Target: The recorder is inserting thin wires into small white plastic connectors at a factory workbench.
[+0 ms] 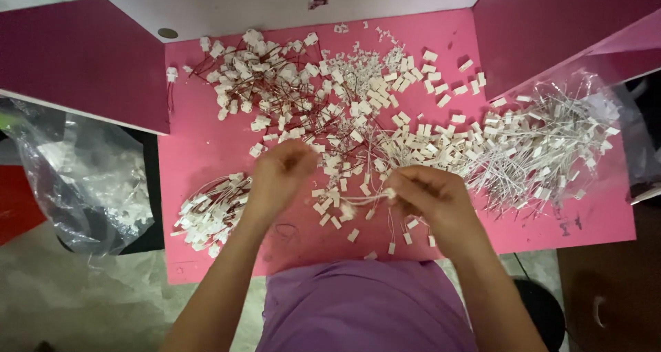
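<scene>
Head view. The person sits at the near edge of a pink table (206, 145), with raised dark magenta panels flanking it at the far left and far right.

The left hand (279, 173) is blurred; its fingers are curled inward over the middle of the table, but whether they grip anything cannot be told. The right hand (430, 197) has its fingers closed in a pinch on a thin white wire lead (368, 199). The lead runs roughly left to right, its long axis across the table, from the right fingertips toward a small white connector (346, 211) at its left end, just above the table.

A red-wired connector heap (261, 76) lies far left. Loose white housings (413, 128) lie in the centre. A white-wired heap (544, 145) lies on a clear plastic sheet at the right. A small finished bundle (210, 211) sits near the left edge. Bare pink surface shows near the front edge beside each forearm. A clear plastic bag (82, 180) hangs off the left side.
</scene>
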